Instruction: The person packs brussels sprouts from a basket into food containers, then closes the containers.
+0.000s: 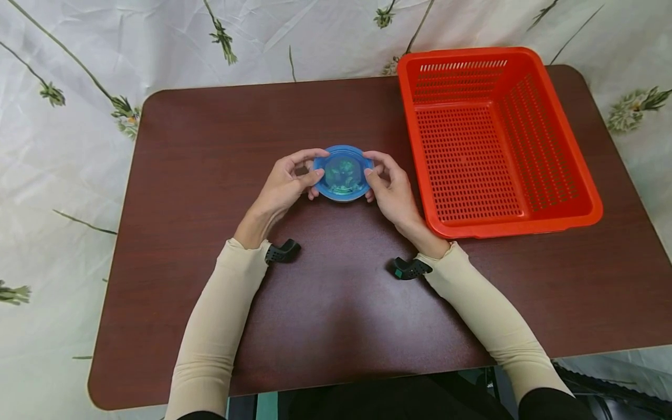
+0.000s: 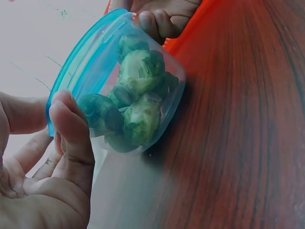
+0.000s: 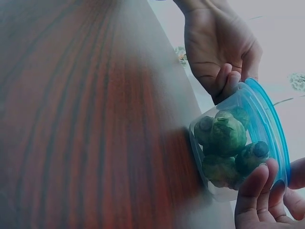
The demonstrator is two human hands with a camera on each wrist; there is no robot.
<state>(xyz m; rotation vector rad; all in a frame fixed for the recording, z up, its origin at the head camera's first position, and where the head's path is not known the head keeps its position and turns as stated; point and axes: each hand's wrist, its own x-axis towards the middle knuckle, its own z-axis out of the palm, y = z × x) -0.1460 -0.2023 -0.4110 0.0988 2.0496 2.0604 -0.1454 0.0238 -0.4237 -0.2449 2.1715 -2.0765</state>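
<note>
A round, clear plastic food container (image 2: 176, 102) with a blue lid (image 1: 342, 174) is at the middle of the table. Through its wall show several Brussels sprouts (image 3: 228, 136). My left hand (image 1: 287, 181) pinches the lid's rim on the left side, thumb on top. Opposite it, my right hand (image 1: 392, 189) pinches the right side of the rim the same way. Both wrist views show fingertips lying against the container's side below the lid. The base is at the tabletop; whether it touches, I cannot tell.
A red slatted plastic basket (image 1: 567, 224) stands on the table right beside my right hand and forearm. The brown wooden table (image 1: 210, 146) has rounded corners. Behind it hangs or lies a white cloth (image 1: 315, 35) printed with flowers.
</note>
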